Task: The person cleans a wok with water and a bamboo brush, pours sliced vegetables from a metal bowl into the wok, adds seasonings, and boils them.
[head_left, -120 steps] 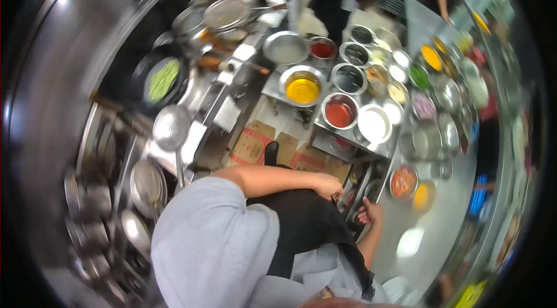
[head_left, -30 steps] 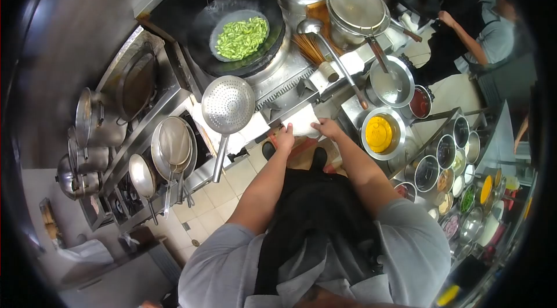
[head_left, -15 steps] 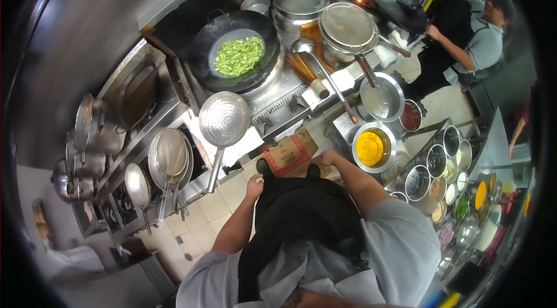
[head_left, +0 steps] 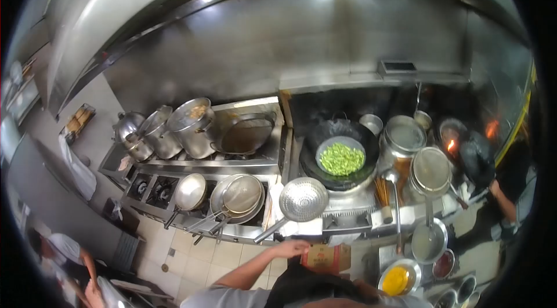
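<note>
My left hand (head_left: pixel 295 248) is held out at waist height, just below the strainer ladle (head_left: pixel 303 199) and apart from its handle. Its fingers look curled together; whatever they may hold is too small to make out. My right hand does not show. Beyond the counter edge, a black wok (head_left: pixel 313 160) sits on the burner with chopped green vegetables (head_left: pixel 342 159) in liquid. The perforated strainer ladle rests on a white cloth (head_left: pixel 307 227) in front of the wok. A long-handled ladle (head_left: pixel 391 177) lies to the wok's right, beside a bamboo brush (head_left: pixel 383 195).
Lidded pots (head_left: pixel 405 134) and a mesh strainer (head_left: pixel 431 170) stand right of the wok. A bowl of yellow liquid (head_left: pixel 395 280) is at lower right. Pans (head_left: pixel 190 192) and stockpots (head_left: pixel 194 134) cover the left stove. A cardboard box (head_left: pixel 325 257) is near my feet. A co-worker's arm (head_left: pixel 503 200) is at right, near flames.
The view has swung up and left, bringing the back wall and left stove in. My left hand has moved towards the strainer ladle's side of the counter. My right hand has left the view.
</note>
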The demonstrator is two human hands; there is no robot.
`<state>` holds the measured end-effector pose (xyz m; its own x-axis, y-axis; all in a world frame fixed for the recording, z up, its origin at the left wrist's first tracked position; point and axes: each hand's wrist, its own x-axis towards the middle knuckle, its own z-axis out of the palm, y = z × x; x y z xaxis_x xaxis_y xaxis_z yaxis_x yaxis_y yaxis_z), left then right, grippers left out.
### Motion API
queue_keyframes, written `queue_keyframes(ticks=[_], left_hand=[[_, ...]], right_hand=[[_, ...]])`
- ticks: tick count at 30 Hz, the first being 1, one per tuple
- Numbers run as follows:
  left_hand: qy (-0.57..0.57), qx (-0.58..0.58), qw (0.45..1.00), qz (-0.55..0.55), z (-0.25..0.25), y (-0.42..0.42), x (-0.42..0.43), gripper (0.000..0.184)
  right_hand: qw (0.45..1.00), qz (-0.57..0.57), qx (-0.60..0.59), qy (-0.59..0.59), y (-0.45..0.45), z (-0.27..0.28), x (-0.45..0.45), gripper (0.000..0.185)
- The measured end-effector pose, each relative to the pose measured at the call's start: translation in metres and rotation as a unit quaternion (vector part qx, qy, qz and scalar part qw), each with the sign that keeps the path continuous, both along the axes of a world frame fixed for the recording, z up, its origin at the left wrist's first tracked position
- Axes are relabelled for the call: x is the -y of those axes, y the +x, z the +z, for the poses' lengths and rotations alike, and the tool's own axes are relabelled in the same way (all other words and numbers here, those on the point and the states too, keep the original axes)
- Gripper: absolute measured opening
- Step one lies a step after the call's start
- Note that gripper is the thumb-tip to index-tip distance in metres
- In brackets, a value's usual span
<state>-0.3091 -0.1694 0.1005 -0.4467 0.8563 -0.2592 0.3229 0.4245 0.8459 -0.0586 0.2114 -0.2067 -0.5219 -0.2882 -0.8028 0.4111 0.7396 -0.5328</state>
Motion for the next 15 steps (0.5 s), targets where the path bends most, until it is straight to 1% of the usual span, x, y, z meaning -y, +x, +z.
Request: queue_keyframes(ticks=[1,2,3,4,5,6,7,8,9,10,11,12,13,14,15], left_hand=[[0.011,-0.059,0.998,0.001,0.089,-0.01,-0.016,0.054],[0.027,-0.118,0.992,0.025,0.193,-0.009,-0.022,0.053],[0.096,-0.191,0.976,0.031,0.25,-0.02,-0.025,0.051],[0.119,-0.27,0.95,0.105,0.308,-0.023,-0.02,0.05],[0.21,-0.437,0.872,0.068,0.366,-0.035,-0.017,0.04],[0.314,-0.501,0.804,0.061,0.422,-0.041,-0.014,0.029],[0.332,-0.614,0.712,0.071,0.466,-0.053,-0.008,0.023],[0.352,-0.671,0.644,0.107,0.507,-0.055,-0.004,0.021],[0.383,-0.724,0.561,0.116,0.546,-0.059,-0.003,0.022],[0.412,-0.757,0.488,0.137,0.58,-0.063,-0.003,0.018],[0.455,-0.757,0.449,0.136,0.61,-0.07,-0.004,0.015],[0.458,-0.791,0.391,0.113,0.644,-0.071,-0.005,0.015],[0.478,-0.796,0.356,0.111,0.665,-0.079,-0.01,0.016],[0.446,-0.817,0.331,0.155,0.685,-0.077,-0.011,0.018],[0.402,-0.879,0.209,0.147,0.714,-0.074,-0.019,0.022]], right_hand=[[1.0,0.027,-0.003,0.009,-0.014,-0.004,-0.001,0.033],[0.998,0.057,-0.006,0.017,-0.022,-0.006,-0.002,0.034],[0.996,0.08,-0.011,0.022,-0.031,-0.013,-0.003,0.035],[0.994,0.102,-0.015,0.031,-0.037,-0.013,-0.003,0.036],[0.992,0.121,-0.018,0.035,-0.045,-0.013,-0.003,0.037],[0.989,0.144,-0.02,0.036,-0.055,-0.014,-0.003,0.038],[0.985,0.169,-0.018,0.038,-0.065,-0.014,-0.004,0.038],[0.976,0.212,0.007,0.04,-0.076,-0.015,-0.002,0.039],[0.939,0.317,-0.119,0.068,-0.08,-0.014,-0.001,0.041],[0.873,0.401,-0.25,0.117,-0.088,0.026,0.006,0.043],[0.942,0.266,-0.193,0.063,-0.092,0.016,0.001,0.045],[0.985,0.115,-0.129,0.007,-0.09,0.004,0.0,0.047],[0.972,0.176,-0.157,-0.004,-0.093,0.021,-0.002,0.048],[0.957,0.227,-0.181,-0.018,-0.084,0.035,-0.004,0.049],[0.929,0.236,-0.285,-0.009,-0.078,-0.012,-0.002,0.041]])
